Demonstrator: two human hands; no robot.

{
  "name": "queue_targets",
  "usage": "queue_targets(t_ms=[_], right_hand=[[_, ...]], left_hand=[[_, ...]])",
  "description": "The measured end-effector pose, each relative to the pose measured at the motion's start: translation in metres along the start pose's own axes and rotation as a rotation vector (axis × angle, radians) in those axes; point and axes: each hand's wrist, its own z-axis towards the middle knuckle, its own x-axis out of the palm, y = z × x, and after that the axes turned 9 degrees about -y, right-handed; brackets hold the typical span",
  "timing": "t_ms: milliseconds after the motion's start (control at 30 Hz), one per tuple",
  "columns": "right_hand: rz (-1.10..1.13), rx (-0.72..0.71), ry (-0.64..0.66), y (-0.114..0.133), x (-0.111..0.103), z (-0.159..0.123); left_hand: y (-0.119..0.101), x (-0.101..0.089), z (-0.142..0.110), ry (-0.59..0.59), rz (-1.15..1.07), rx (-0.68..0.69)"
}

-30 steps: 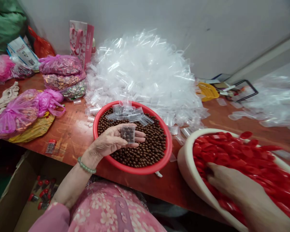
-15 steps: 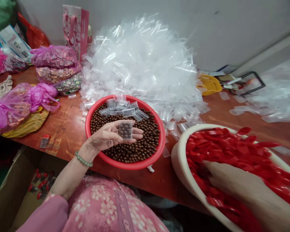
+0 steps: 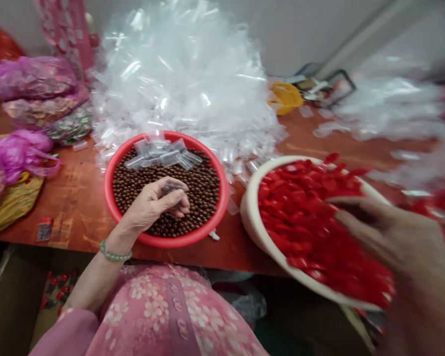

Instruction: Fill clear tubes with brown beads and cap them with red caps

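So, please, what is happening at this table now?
A person's left hand holds a small clear plastic case above a round red plastic basin of small brown balls. The right hand is over a cream-coloured oval tub of shiny red plastic pieces; blur hides whether it grips one. Behind the basin rises a big heap of clear plastic pieces.

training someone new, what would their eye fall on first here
Probably the big glinting heap of clear plastic pieces at the back. In front of it, the left hand is over a red bowl of brown balls. Right of that stands a white tub of red pieces.
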Motion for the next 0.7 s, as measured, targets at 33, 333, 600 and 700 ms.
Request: queue_targets(t_ms=[33,333,600,700], right_hand=[[0.170,0.195,-0.029,0.008,-0.005,-0.002],[0.977,0.468,-0.276,0.064,-0.009,-0.013],[1.282,0.159,-0.258,0.180,0.057,-0.030],[1.254,0.062,-0.285,0.207,0.086,-0.036]], left_hand=[[-0.002,0.003,-0.001,-0.014,0.037,0.003],[0.006,0.028,-0.005,-0.010,0.101,-0.039],[0.022,0.028,-0.010,-0.055,-0.101,-0.079],[0.022,0.013,-0.014,-0.130,-0.202,-0.081]])
